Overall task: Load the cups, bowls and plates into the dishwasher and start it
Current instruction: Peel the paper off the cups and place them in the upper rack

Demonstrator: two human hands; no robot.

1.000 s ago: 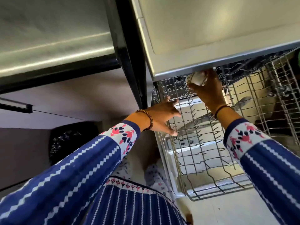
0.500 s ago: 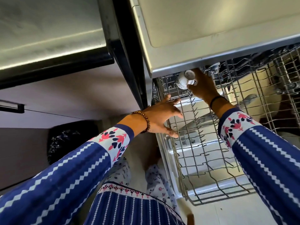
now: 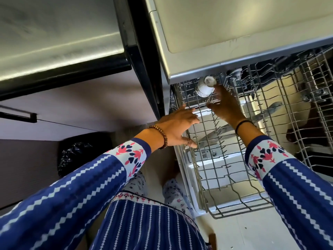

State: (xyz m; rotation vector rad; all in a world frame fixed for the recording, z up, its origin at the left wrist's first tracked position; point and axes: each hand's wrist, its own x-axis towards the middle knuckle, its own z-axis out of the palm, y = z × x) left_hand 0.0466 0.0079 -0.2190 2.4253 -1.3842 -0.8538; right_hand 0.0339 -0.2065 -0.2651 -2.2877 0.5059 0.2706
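A white cup (image 3: pixel 205 87) is seen upside down in the far left corner of the pulled-out wire rack (image 3: pixel 243 212), just under the overhanging steel edge of the tabletop (image 3: pixel 234 24), so little room is left above it. The right hand (image 3: pixel 225 107) is held just beside the cup, with the fingers spread and relaxed and nothing gripped. Because of blur, it cannot be told if the fingertips touch the cup. The left hand (image 3: pixel 178 127) is laid flat on the left rim of the rack, with the fingers straight and apart, and nothing is held by it. From the cup to the front rim only rows of bare tines are seen, and the open dishwasher door (image 3: pixel 221 166) is visible through them. A black bin bag (image 3: pixel 77 156) is seen well apart on the left.
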